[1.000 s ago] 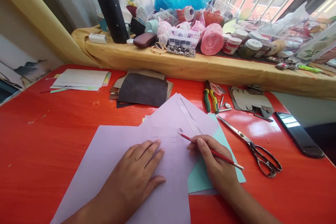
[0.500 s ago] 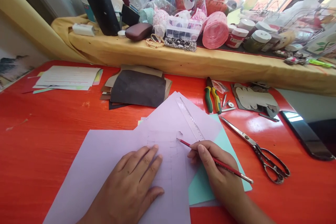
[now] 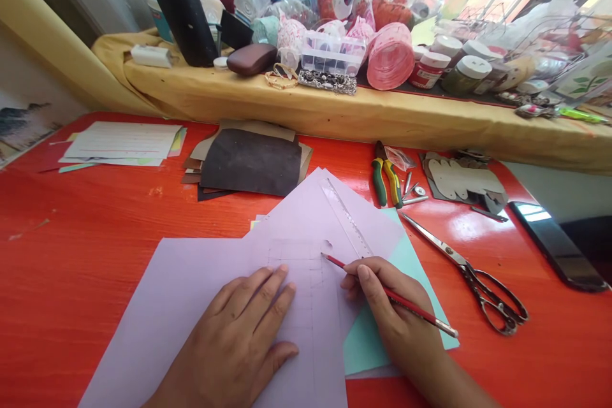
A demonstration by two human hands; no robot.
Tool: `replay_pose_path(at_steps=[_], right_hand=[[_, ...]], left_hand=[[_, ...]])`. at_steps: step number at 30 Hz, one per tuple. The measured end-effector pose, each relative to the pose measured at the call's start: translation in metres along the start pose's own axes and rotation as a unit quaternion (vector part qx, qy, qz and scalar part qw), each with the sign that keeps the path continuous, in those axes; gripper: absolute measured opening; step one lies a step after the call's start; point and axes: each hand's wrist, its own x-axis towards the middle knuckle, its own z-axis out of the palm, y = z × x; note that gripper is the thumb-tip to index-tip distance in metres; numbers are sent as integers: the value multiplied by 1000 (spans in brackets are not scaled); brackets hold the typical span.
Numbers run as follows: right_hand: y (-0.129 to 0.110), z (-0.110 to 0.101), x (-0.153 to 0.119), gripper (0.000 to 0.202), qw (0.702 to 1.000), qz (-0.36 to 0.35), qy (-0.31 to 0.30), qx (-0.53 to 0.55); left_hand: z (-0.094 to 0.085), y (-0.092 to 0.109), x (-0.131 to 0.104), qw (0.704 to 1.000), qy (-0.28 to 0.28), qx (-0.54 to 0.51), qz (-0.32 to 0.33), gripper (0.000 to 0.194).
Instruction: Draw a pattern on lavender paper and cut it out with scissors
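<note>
My left hand (image 3: pixel 243 331) lies flat with its fingers apart on a large purple sheet (image 3: pixel 162 293) marked with faint pencil lines. A red pencil (image 3: pixel 415 306) is pinched in my right hand (image 3: pixel 396 312), its tip at the drawn lines near the sheet's upper right part. Under my right hand are more purple paper and a light green sheet (image 3: pixel 368 344). Just beyond my right hand, a clear ruler (image 3: pixel 347 217) lies slanted on the purple paper, its near end close to my fingers.
Scissors (image 3: pixel 463 261) lie on the red table (image 3: pixel 86 229) at the right, with pliers (image 3: pixel 387 175) and a phone (image 3: pixel 557 245) around them. Dark sheets (image 3: pixel 252 160) and white papers (image 3: pixel 122 142) lie farther back. Jars and bags crowd the cloth-covered ledge (image 3: pixel 335 111).
The view has shifted very slightly. The end of the pencil has tipped a little; both hands otherwise stay in place.
</note>
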Motion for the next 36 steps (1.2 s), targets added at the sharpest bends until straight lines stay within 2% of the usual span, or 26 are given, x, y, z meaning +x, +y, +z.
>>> replay_pose_path(at_steps=[9, 23, 36], right_hand=[[-2, -2, -2, 31, 1000, 16, -5, -2], [1, -1, -2, 32, 1000, 20, -5, 7], [-2, -1, 0, 31, 1000, 19, -9, -1]], left_hand=[[2, 3, -2, 1000, -6, -16, -24, 42], [0, 1, 1, 1000, -10, -4, 3, 43], [0, 1, 0, 1000, -5, -9, -5, 42]])
